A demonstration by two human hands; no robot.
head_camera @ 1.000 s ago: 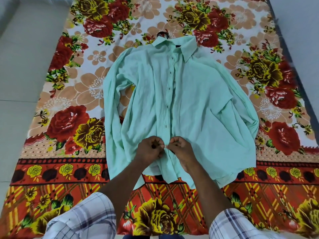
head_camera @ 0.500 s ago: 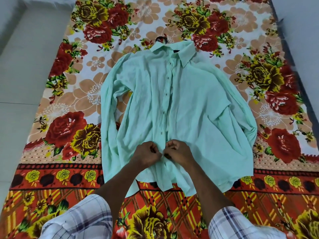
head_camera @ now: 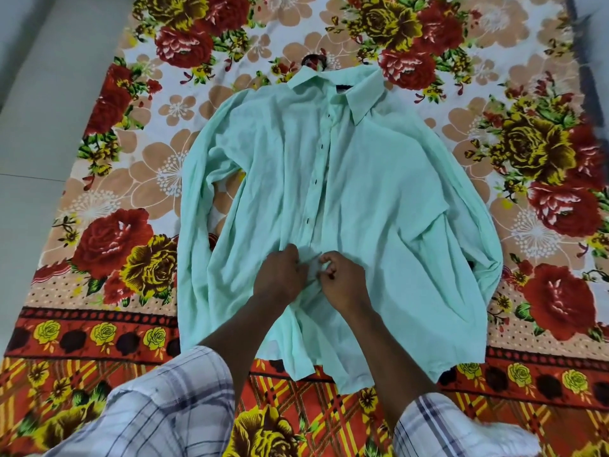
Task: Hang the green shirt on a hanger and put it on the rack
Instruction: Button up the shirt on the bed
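Note:
The mint-green shirt (head_camera: pixel 379 199) lies face up on a floral bedsheet, collar at the far end, sleeves folded along its sides. Dark buttons run down its closed front. A dark hanger hook (head_camera: pixel 314 61) pokes out above the collar; the remainder of the hanger is hidden inside the shirt. My left hand (head_camera: pixel 280 278) and my right hand (head_camera: pixel 342 282) meet at the lower button strip, each pinching the fabric there with curled fingers. The button between them is hidden by my fingers.
The floral bedsheet (head_camera: pixel 131 192) covers the mattress, with a red patterned border near me. Pale floor (head_camera: pixel 39 127) runs along the left side, and a grey strip shows at the right edge. No rack is in view.
The camera has tilted, so the shirt sits slightly lower in view. Both hands stay together at the lower button strip, fingers working the same spot.

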